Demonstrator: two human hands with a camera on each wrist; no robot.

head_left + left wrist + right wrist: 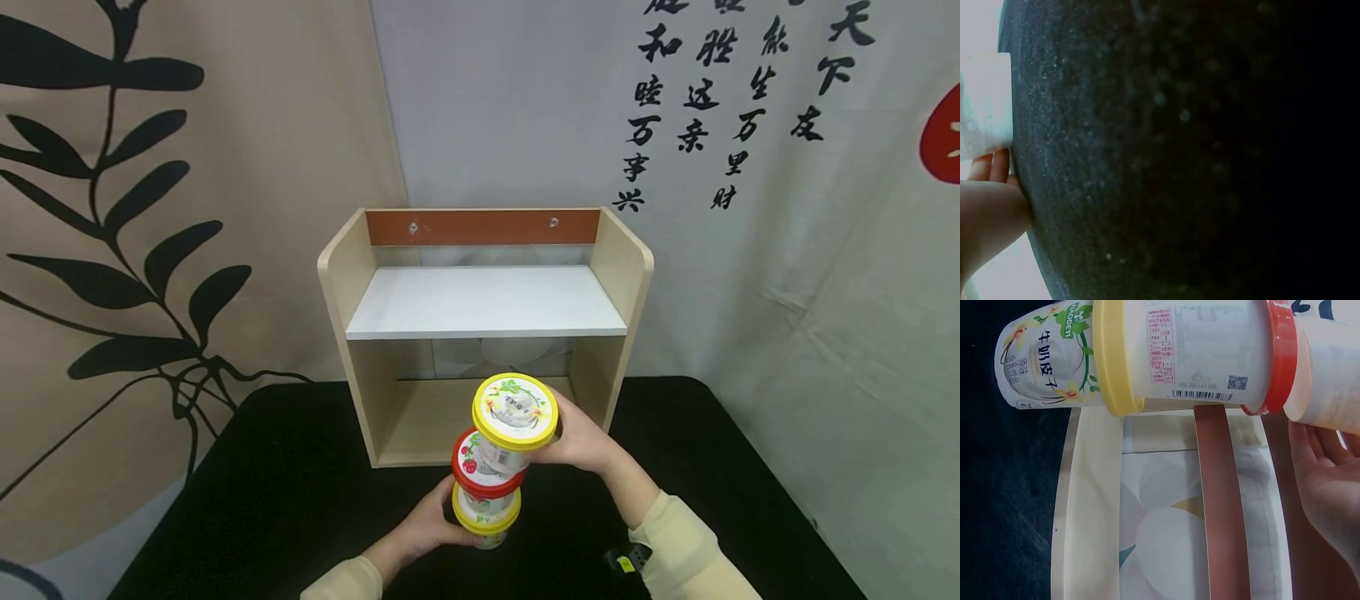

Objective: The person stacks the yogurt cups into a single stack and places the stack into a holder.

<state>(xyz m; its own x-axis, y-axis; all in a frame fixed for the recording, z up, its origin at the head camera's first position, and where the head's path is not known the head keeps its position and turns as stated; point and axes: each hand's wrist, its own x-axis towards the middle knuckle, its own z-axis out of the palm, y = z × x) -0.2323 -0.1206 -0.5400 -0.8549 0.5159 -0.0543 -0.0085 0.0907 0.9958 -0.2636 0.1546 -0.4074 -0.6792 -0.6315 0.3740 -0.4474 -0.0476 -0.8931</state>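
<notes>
1. Leftmost, one dark plant print (127, 354) covers the beige backdrop beyond the black counter (285, 500).
2. One left hand (435, 521) comes in from the near left, partly closed, thumb and fingers curved round the bottom cup (486, 518). Its wrist view shows only some fingers, a washed-out pale cup side and a large dark area.
3. Three cups make one stack on the near side of the shelf unit (483, 304): the yellow-lidded bottom cup, one red-lidded middle cup (477, 467) and one yellow-lidded top cup (516, 412). Two lids are yellow, one red. Whether the stack's base touches the counter, I cannot tell.
4. Only the right wrist view shows the middle cup's barcode (1202, 395) and square code (1237, 382), one of each, plus large dark lettering on the bottom cup.
5. Behind the stack, the shelf unit has two side panels, one white shelf, one pale base board and one brown rail (480, 227) with two small fittings.
6. One right hand (573, 437) reaches in from the near right, partly closed, its fingers bent against the top cup.
7. Farther right, four columns of black characters (692, 135) and one red disc (943, 137), cut by the edge, appear only in the head view.
</notes>
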